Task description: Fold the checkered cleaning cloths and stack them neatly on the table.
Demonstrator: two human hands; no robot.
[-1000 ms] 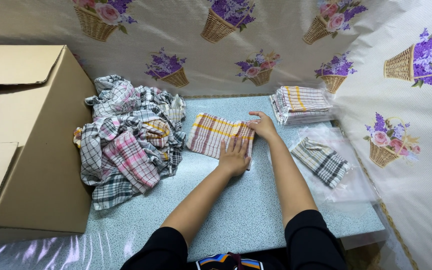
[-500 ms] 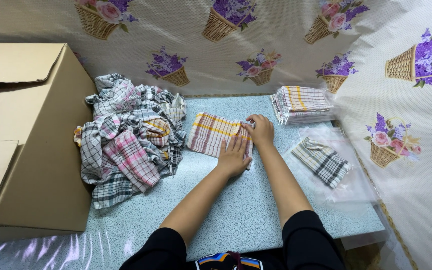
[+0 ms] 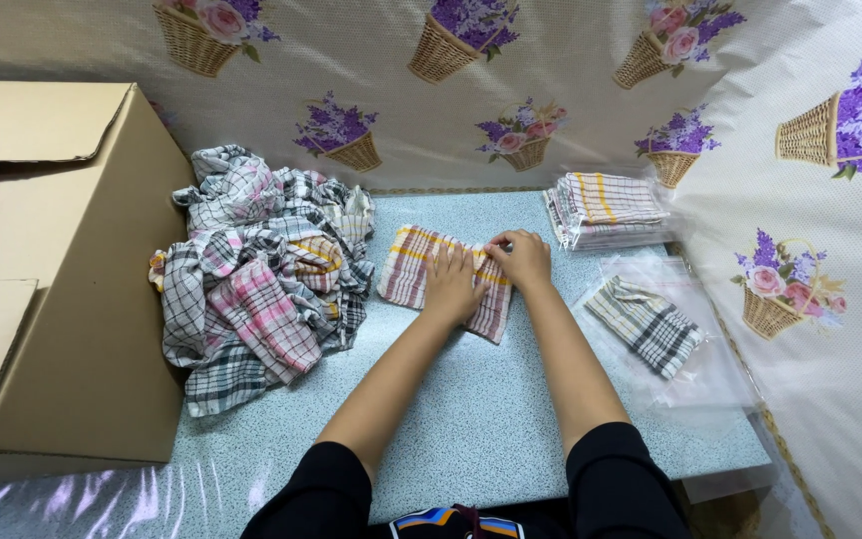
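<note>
Both hands are on the folded striped cloth (image 3: 421, 274), mid-table between the heap of checked cloths (image 3: 256, 284) and the stack of folded cloths (image 3: 606, 208). Left hand (image 3: 451, 286) lies flat with fingers spread, pressing it down. Right hand (image 3: 521, 260) pinches its top right edge, fingers closed on the fabric.
</note>
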